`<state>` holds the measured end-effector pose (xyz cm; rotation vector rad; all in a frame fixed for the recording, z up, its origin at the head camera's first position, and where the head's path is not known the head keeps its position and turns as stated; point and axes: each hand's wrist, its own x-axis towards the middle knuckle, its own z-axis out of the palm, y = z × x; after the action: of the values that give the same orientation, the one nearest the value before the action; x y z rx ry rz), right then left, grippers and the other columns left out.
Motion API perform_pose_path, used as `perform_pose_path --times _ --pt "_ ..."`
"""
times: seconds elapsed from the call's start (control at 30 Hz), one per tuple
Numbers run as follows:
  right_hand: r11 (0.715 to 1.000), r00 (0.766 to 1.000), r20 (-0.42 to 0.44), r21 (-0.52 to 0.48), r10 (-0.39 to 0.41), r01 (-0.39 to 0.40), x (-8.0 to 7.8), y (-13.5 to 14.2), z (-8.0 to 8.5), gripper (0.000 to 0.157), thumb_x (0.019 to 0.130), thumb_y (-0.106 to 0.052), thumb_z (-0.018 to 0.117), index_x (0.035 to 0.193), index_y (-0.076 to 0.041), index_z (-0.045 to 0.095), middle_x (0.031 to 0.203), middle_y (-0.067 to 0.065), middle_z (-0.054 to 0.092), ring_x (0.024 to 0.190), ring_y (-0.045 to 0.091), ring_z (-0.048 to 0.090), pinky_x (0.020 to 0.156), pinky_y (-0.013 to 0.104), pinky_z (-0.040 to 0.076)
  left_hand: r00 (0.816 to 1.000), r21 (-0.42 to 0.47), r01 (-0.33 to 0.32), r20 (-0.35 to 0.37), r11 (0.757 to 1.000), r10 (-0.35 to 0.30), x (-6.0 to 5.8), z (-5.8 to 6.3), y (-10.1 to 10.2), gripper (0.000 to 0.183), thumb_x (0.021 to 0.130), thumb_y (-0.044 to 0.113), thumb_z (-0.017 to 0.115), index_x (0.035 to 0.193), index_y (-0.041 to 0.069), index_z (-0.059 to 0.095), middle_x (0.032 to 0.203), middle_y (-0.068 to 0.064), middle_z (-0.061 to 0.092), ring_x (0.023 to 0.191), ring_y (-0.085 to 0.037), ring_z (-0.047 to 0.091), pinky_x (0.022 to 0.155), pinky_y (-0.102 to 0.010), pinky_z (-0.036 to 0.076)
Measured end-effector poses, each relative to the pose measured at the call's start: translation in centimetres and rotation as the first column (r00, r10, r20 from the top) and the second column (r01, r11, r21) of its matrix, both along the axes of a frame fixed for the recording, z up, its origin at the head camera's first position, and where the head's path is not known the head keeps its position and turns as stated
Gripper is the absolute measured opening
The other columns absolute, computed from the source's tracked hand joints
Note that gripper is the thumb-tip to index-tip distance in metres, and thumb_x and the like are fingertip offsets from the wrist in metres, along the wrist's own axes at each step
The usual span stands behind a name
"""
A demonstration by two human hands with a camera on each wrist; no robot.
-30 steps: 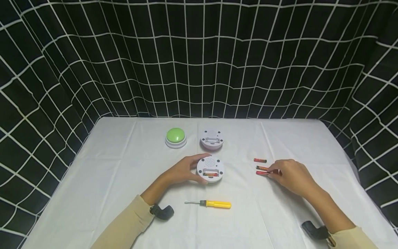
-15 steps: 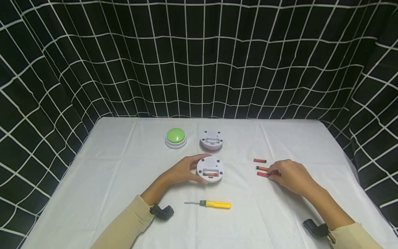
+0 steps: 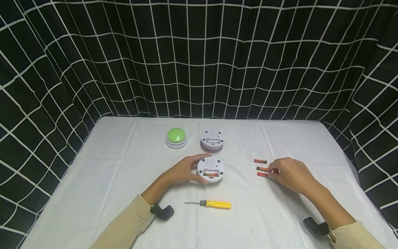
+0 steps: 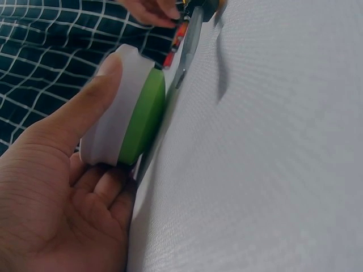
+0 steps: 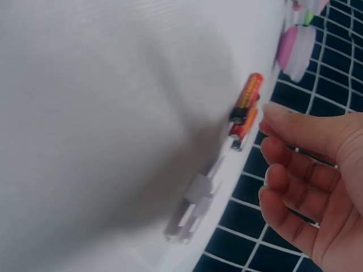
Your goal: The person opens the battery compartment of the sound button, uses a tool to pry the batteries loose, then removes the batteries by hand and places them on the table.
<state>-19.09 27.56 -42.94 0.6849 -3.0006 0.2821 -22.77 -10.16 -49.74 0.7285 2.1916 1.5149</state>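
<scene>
Upturned round device (image 3: pixel 210 162), ctr of frame: L hand (image 3: pixel 186 169) holds it by the rim, thumb and fingers on opposite sides. Prob. light, stiff plastic, a bit slick; rim's the best hold — the green dome (image 4: pixel 144 116) below would likely rock. Loose batts. (image 3: pixel 260 161), right of ctr, prob. smooth, apt to roll; pinch mid-length. R hand (image 3: pixel 290 174) has thumb and fingertips narrowed at their ends — can't tell if gripping one. Count: 3 loose, 1 fitted batt. (image 3: pixel 210 175) in the device, 1 yellow screwdriver (image 3: pixel 217 204) lower ctr, 1 other upturned unit (image 3: pixel 212 134) and 1 green-topped button (image 3: pixel 176 136) upper ctr.
</scene>
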Motion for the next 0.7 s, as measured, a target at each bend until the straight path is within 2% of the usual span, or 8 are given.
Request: perform_pose_path --times 0.23,0.43,0.7 --pt "1.000 1.000 -0.014 -0.006 0.006 -0.006 0.3 -1.1 1.0 0.013 0.079 -0.011 0.086 0.088 -0.015 0.079 0.071 -0.011 0.063 0.066 0.010 0.051 0.054 0.030 0.042 1.000 0.004 -0.013 0.027 1.000 0.013 0.1 -0.1 -0.1 0.095 0.071 0.020 0.094 0.153 0.029 0.046 0.146 0.009 0.056 0.136 -0.011 0.051 0.119 -0.033 0.034" --pt "0.999 0.998 -0.058 -0.029 0.039 -0.041 0.8 -2.3 1.5 0.010 0.080 -0.018 0.086 0.084 -0.017 0.077 0.071 -0.013 0.063 0.064 0.009 0.051 0.054 0.032 0.043 1.000 0.020 0.009 0.016 1.000 -0.009 0.1 -0.2 0.0 0.098 0.070 0.018 0.094 0.154 0.023 0.044 0.147 0.007 0.056 0.136 -0.010 0.051 0.117 -0.030 0.036" --pt "0.991 0.984 -0.123 -0.024 0.126 -0.130 1.4 -4.3 2.4 0.012 0.079 -0.014 0.086 0.087 -0.016 0.078 0.078 -0.011 0.066 0.068 0.008 0.059 0.055 0.029 0.046 1.000 0.017 0.004 0.015 1.000 -0.004 -0.1 -0.1 0.0 0.099 0.070 0.018 0.094 0.155 0.022 0.043 0.149 0.004 0.053 0.137 -0.012 0.050 0.117 -0.030 0.035"
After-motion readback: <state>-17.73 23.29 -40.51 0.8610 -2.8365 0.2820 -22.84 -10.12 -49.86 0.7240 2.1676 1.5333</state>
